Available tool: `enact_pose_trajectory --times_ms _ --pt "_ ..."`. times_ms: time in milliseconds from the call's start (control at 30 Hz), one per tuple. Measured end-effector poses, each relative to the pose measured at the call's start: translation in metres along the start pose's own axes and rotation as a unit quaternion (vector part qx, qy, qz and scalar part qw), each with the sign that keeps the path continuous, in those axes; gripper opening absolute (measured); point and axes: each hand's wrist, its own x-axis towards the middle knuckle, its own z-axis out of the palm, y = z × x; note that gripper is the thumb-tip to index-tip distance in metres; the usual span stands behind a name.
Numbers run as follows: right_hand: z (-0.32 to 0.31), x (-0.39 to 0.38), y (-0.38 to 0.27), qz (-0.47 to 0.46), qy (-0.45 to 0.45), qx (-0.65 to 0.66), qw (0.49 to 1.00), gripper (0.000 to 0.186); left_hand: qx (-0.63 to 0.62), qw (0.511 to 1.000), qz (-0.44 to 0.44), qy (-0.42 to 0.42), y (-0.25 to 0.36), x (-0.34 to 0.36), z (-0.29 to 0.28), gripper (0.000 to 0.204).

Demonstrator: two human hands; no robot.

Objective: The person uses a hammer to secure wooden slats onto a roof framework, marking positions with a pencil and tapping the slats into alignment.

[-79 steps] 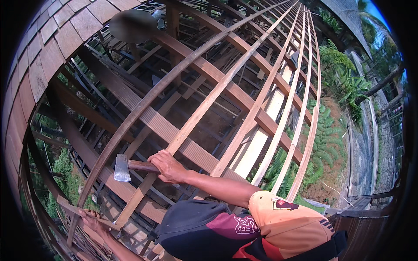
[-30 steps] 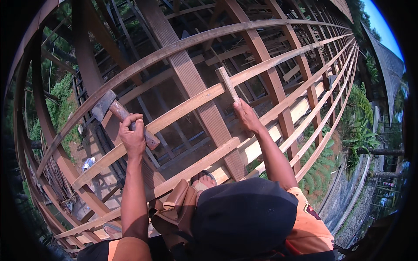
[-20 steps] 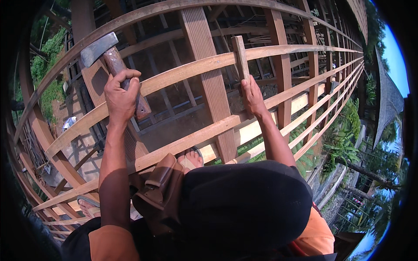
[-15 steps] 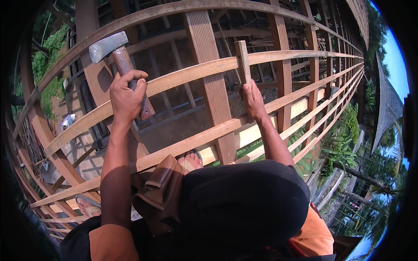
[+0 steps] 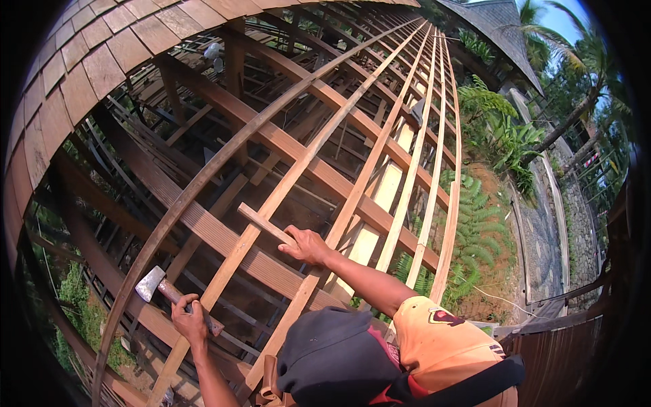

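Observation:
My left hand (image 5: 190, 320) is closed round the wooden handle of a hatchet (image 5: 150, 283), whose grey metal head points up and left. The hatchet is over a long light-wood batten (image 5: 230, 268), near the left rim of the roof frame. My right hand (image 5: 306, 245) grips the lower end of a short wooden stick (image 5: 263, 220), its thumb and fingers round it. The stick's far end lies across the same batten, close to where the batten crosses a wide grooved rafter (image 5: 203, 227).
Brown shingles (image 5: 122, 47) cover the roof edge at upper left. Parallel battens cross the rafters with deep openings between them. A dark tool (image 5: 415, 112) rests on battens farther off. Ferns (image 5: 475, 224) and a stone path (image 5: 542, 224) lie below right. A brown leather pouch (image 5: 269, 380) is near me.
The view has swung, bringing the shingles in at upper left. My hands still hold the hatchet and the stick. The stick, upright in the earlier picture, now slants up to the left.

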Motion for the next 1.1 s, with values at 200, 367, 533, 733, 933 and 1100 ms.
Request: enact_pose_trajectory --times_ms 200,367,533,733,933,1100 --pt "0.011 -0.002 0.004 -0.018 0.022 -0.017 0.999 0.056 0.001 1.0 -0.031 -0.004 -0.01 0.004 0.001 0.017" --pt "0.013 -0.002 0.002 -0.012 0.026 -0.012 1.0 0.056 0.009 1.0 -0.02 0.0 -0.013 0.004 0.0 0.017" --pt "0.005 -0.004 -0.003 -0.003 0.024 0.001 1.0 0.054 -0.011 1.0 -0.027 -0.006 -0.007 0.003 0.001 0.017" --pt "0.006 -0.002 0.0 0.002 0.02 0.022 1.0 0.054 -0.007 1.0 -0.019 -0.003 -0.002 0.001 0.001 0.015" --pt "0.0 -0.002 -0.004 0.017 -0.003 0.042 0.999 0.055 0.014 1.0 -0.022 0.002 0.003 0.0 0.001 0.015" --pt "0.001 0.0 -0.002 0.017 -0.007 0.049 0.999 0.056 0.007 1.0 -0.025 -0.002 0.006 0.002 0.001 0.015"
